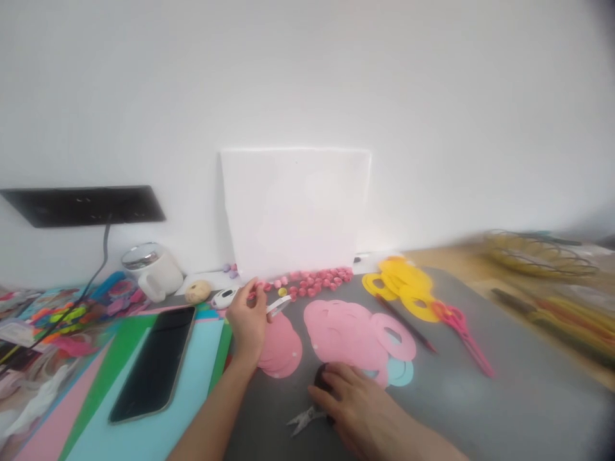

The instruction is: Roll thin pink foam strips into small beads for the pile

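my left hand [247,320] reaches to the row of pink paper rolls [317,280] lined along the wall, fingertips pinched on the nearest one; my right hand [358,400] lies over the small snips [302,419], keeping them close beside the pink discs [346,330], whether gripping i cannot tell

You are working in bright, even, diffuse light that is washing out the plain white wall [307,77] and the white paper sheet [295,211] leaning on it. Only a faint shadow is falling under your right hand [360,397]. Everything is looking soft, the yellow wire basket [533,253] is smearing at the right edge, and the right-hand corners are darkening.
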The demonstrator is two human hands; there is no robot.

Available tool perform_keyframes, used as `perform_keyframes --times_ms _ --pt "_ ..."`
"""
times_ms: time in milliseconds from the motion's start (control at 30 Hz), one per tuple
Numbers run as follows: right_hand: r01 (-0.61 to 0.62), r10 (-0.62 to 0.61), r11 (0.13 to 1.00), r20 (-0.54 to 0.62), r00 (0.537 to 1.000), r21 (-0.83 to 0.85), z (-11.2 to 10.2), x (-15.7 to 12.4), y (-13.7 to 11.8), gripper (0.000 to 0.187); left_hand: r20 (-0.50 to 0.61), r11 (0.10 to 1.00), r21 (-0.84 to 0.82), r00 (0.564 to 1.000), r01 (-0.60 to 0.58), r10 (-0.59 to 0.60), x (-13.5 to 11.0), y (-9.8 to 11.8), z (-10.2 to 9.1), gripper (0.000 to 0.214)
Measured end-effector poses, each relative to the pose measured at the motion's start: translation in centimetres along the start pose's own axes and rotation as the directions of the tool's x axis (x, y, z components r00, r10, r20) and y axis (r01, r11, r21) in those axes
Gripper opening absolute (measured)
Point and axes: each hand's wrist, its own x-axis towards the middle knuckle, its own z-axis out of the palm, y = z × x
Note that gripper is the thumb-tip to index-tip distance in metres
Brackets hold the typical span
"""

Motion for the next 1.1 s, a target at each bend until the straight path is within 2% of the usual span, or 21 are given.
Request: perform_keyframes --times_ms 100,167,300,367,433,500,567,600,633,667,700,733,867,933,1000,1100 --pt "0.021 -0.023 0.999 -0.067 0.997 -0.037 0.5 -0.5 -0.3 0.024 0.005 1.0 -0.01 1.0 0.011 -0.011 0.0 0.1 0.0 0.031" --pt "-0.002 0.002 1.0 -0.061 0.998 -0.008 0.8 -0.6 -0.3 0.021 0.001 1.0 -0.011 1.0 0.019 -0.019 0.0 0.2 0.0 0.03" --pt "-0.108 0.096 0.967 0.064 0.993 0.233 -0.1 -0.2 0.4 0.031 -0.01 1.0 -0.003 1.0 0.027 -0.027 0.0 0.3 0.0 0.03" --pt "-0.227 0.185 0.874 0.139 0.973 0.43 -1.3 0.1 1.0 0.045 -0.016 1.0 0.003 1.0 0.011 -0.011 0.1 0.3 0.0 0.031" --pt "-0.343 0.295 0.667 0.189 0.937 0.662 -2.5 0.5 1.6 0.054 -0.016 1.0 0.003 1.0 -0.003 0.003 0.1 0.2 0.0 0.032" --pt "-0.389 0.399 0.325 0.248 0.883 0.862 -3.2 0.9 1.9 0.051 -0.02 1.0 0.002 1.0 -0.006 0.006 0.1 0.2 0.0 0.034" --pt "-0.325 0.448 -0.052 0.313 0.838 0.944 -3.2 1.5 1.9 0.042 -0.031 1.0 0.016 0.999 -0.015 0.015 0.2 0.0 0.0 0.035" --pt "-0.273 0.46 -0.194 0.334 0.823 0.942 -3.1 1.9 1.8 0.041 -0.039 0.999 0.026 0.999 -0.027 0.028 0.2 0.0 0.0 0.035" --pt "-0.23 0.469 -0.282 0.343 0.814 0.931 -2.9 2.3 1.7 0.042 -0.047 0.998 0.037 0.998 -0.042 0.044 0.2 -0.1 0.0 0.034" --pt "-0.204 0.486 -0.312 0.34 0.805 0.928 -2.7 2.6 1.5 0.044 -0.051 0.997 0.045 0.997 -0.058 0.06 0.2 -0.2 0.0 0.033" --pt "-0.198 0.51 -0.29 0.326 0.796 0.936 -2.5 3.0 1.3 0.047 -0.048 0.996 0.051 0.996 -0.072 0.075 0.3 -0.2 0.0 0.032" --pt "-0.213 0.534 -0.227 0.305 0.788 0.95 -2.3 3.4 1.1 0.051 -0.045 0.995 0.053 0.995 -0.081 0.083 0.2 -0.3 0.1 0.031" --pt "-0.373 0.611 0.164 0.203 0.765 0.913 -1.8 4.7 0.5 0.056 -0.028 0.996 0.044 0.997 -0.072 0.074 0.2 -0.2 0.0 0.031" --pt "-0.446 0.623 0.305 0.178 0.762 0.842 -1.6 5.3 0.4 0.054 -0.025 0.998 0.032 0.998 -0.057 0.058 0.1 -0.2 0.0 0.032" --pt "-0.481 0.627 0.4 0.15 0.764 0.78 -1.5 5.8 0.3 0.053 -0.013 0.999 0.022 0.999 -0.042 0.042 0.1 -0.1 0.0 0.032" --pt "-0.507 0.624 0.485 0.124 0.772 0.713 -1.5 6.6 0.4 0.05 0.001 0.999 0.029 0.999 -0.042 0.042 0.0 0.0 0.0 0.033"
